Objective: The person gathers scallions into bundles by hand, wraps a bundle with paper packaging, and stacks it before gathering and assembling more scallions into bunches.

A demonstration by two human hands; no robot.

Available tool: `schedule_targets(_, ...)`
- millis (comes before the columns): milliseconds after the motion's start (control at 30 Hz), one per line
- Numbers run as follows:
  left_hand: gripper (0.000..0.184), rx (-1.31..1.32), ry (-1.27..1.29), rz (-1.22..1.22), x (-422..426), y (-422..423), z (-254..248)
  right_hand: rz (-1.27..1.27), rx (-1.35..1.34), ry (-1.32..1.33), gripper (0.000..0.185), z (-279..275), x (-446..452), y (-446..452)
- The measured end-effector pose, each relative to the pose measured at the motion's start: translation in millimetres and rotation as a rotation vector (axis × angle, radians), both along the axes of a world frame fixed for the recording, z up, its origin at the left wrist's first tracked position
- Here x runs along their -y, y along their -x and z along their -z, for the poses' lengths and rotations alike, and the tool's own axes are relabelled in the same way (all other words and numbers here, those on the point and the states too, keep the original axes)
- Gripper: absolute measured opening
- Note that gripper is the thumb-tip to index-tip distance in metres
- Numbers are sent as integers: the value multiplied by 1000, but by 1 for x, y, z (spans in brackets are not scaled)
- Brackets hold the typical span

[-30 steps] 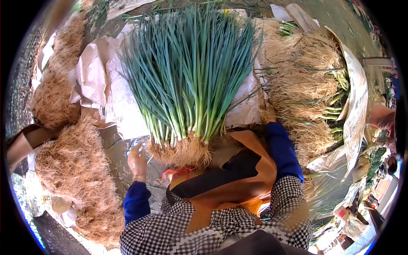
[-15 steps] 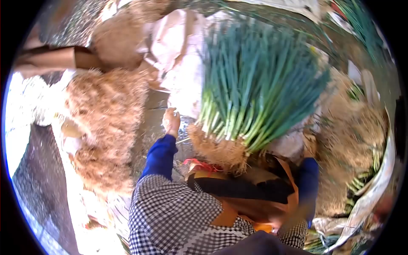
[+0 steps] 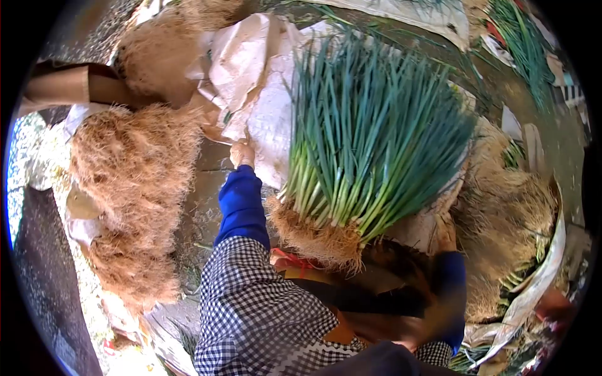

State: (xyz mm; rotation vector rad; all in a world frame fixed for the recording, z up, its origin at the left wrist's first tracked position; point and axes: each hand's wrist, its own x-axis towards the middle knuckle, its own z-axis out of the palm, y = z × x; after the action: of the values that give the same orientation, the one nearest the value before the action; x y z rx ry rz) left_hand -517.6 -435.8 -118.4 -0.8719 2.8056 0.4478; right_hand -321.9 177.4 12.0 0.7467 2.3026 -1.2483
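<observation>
The bunch of green onions (image 3: 370,144) lies on the pale sheet (image 3: 266,125), covering its middle and right portion. Its long axis runs from the sheet's near edge toward the far edge, inclined slightly to the right. The root end faces the person, and the roots (image 3: 313,235) project past the near edge. The leaf tips point away, fanning toward the far right corner.

The left hand (image 3: 242,153) is at the sheet's left edge, fingers bent; whether it grips the sheet cannot be told. The right hand (image 3: 446,235) is at the near right corner, partly in shadow; its grip cannot be determined.

A root-covered heap (image 3: 135,200) lies left of the sheet; another pile (image 3: 501,213) adjoins its right edge.
</observation>
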Motion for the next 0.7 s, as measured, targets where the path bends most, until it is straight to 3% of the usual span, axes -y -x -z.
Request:
schedule_targets(67, 38, -12, -63, -6, -9, 9, -11, -92, -87, -380, 40, 41, -20, -2)
schedule_targets(100, 41, 13, -119, -76, -11, 16, -10, -73, -93, -392, 40, 46, -15, 0)
schedule_targets(133, 47, -19, -15, 134, -18, 7, -25, 279, -109, -2, 41, 45, -1, 8)
schedule_targets(167, 47, -43, -28, 143, -20, 7, -18, 609, -134, 401, 41, 44, 12, 20)
schedule_targets(200, 44, -119, -547, -51, -19, 7, 8, 570, -205, 555, 34, 44, 18, 28)
schedule_targets(267, 39, -229, -1579, -445, -19, 5, 41, 506, -173, 272, 32, -50, 115, 52)
schedule_targets(300, 42, -216, -1533, -481, -41, -7, 30, 536, -163, 456, 30, -50, 126, 53)
schedule_targets(333, 45, -203, -1483, -517, -80, -25, 13, 418, -202, 425, 31, -45, 144, 55)
schedule_targets(367, 48, -298, -1496, -301, -128, -39, -22, 304, -248, 392, 31, -40, 161, 57)
schedule_targets(433, 51, -395, -1494, -90, -193, -65, -92, 96, -331, 329, 30, -32, 200, 60)
schedule_targets(533, 57, -170, -1691, 82, -227, -82, -155, -292, -301, 16, 28, -7, 262, 63)
schedule_targets(600, 70, 137, -1192, 240, -212, -79, -177, -652, -279, -319, 33, 21, 285, 70)
schedule_targets(633, 63, 47, -1037, 280, -210, -79, -161, -662, -216, -235, 44, 19, 297, 72)
schedule_targets(700, 57, -43, -880, 318, -211, -75, -126, -560, -329, -266, 43, 17, 315, 73)
